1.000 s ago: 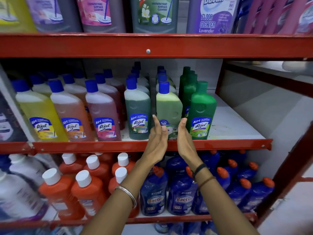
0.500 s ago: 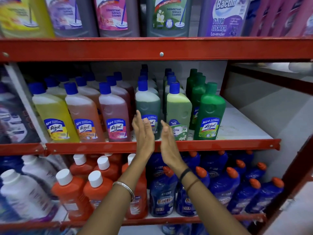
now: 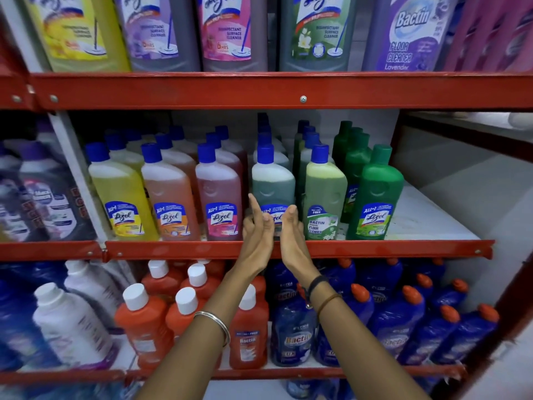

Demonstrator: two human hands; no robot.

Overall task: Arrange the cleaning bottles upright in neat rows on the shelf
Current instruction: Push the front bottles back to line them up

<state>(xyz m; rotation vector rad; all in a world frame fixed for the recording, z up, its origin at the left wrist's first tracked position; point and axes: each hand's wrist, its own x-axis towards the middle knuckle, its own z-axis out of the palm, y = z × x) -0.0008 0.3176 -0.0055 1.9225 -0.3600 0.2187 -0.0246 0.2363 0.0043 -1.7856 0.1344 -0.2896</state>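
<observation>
On the middle red shelf (image 3: 375, 249) bottles stand upright in rows: yellow (image 3: 121, 194), orange (image 3: 170, 197), pink (image 3: 219, 194), dark green liquid with a blue cap (image 3: 272, 183), pale green Bactin (image 3: 326, 192) and solid green (image 3: 375, 194). My left hand (image 3: 256, 235) and my right hand (image 3: 292, 235) are raised side by side, palms facing each other, fingers straight, in front of the lower part of the dark green bottle. Neither hand holds anything. The bottle's label is partly hidden behind the fingers.
Large bottles (image 3: 230, 30) fill the top shelf. Below stand white-capped orange bottles (image 3: 144, 321) and blue Bactin bottles (image 3: 291, 327). A bare white stretch of the middle shelf (image 3: 427, 217) lies right of the green bottle. A red upright (image 3: 504, 313) frames the right side.
Both hands shifted left, from in front of the pale green bottle to in front of the dark green one, still flat and empty. The camera view moved leftward too.
</observation>
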